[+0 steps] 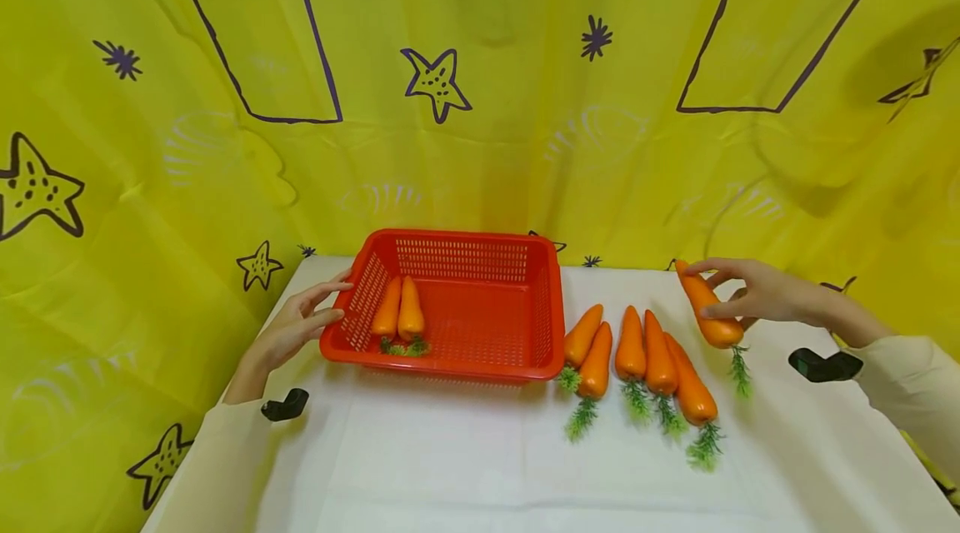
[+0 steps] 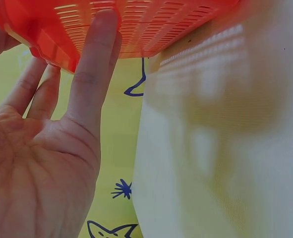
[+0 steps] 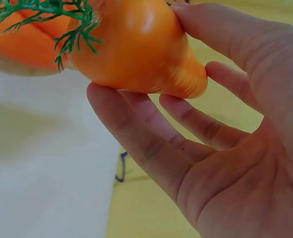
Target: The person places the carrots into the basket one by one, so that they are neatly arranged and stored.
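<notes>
Two orange carrots (image 1: pixel 410 312) with green tops lie in the left end of a red plastic basket (image 1: pixel 450 366). At the basket's left end is my left hand (image 1: pixel 296 326), its fairly straight fingers and thumb touching the rim and side. In the left wrist view the thumb (image 2: pixel 91 74) lies along the slotted wall. Off to the right, my right hand (image 1: pixel 757 291) holds a carrot (image 1: pixel 708 304) between thumb and fingers, its leafy top hanging toward me. The right wrist view shows the fingertips around that carrot (image 3: pixel 131 44).
Several more carrots (image 1: pixel 660 354) lie side by side on the white tabletop (image 1: pixel 450 458), right of the basket, leaves toward me. A yellow curtain (image 1: pixel 495 100) with dark star drawings hangs behind the table and along its sides.
</notes>
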Demonstrator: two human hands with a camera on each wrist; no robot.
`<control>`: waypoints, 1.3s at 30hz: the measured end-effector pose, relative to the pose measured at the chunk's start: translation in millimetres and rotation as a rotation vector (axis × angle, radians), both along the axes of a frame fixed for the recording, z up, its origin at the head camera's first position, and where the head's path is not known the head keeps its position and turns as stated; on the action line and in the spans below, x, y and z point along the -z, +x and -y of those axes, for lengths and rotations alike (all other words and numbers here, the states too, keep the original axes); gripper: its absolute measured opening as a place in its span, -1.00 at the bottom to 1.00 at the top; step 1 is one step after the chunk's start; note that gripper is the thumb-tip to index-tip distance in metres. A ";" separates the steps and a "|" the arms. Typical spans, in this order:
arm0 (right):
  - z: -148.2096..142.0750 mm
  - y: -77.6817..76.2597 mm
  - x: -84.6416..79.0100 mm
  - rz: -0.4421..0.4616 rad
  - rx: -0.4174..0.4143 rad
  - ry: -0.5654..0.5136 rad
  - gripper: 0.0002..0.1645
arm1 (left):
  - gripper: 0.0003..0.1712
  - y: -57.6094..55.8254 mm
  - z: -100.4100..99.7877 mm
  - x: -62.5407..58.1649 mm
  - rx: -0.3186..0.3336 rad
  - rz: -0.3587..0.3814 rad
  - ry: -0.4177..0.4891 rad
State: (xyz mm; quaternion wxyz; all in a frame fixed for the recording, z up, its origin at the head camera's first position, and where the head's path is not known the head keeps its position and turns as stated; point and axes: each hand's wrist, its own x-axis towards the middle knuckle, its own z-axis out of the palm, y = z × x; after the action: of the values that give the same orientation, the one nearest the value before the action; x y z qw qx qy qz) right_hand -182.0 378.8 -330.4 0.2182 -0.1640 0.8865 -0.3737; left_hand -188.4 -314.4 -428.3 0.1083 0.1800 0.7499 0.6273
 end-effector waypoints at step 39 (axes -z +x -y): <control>146.3 -59.5 -42.1 -0.022 -0.163 -0.073 -0.14 | -0.49 0.2 -2.8 -3.8 -0.047 -0.065 -0.078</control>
State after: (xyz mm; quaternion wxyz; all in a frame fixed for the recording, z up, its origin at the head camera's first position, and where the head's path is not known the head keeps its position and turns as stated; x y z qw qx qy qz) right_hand -241.5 232.5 -288.3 0.2317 -0.2474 0.8583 -0.3851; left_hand -188.2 -311.6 -424.5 0.0761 0.1785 0.7810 0.5936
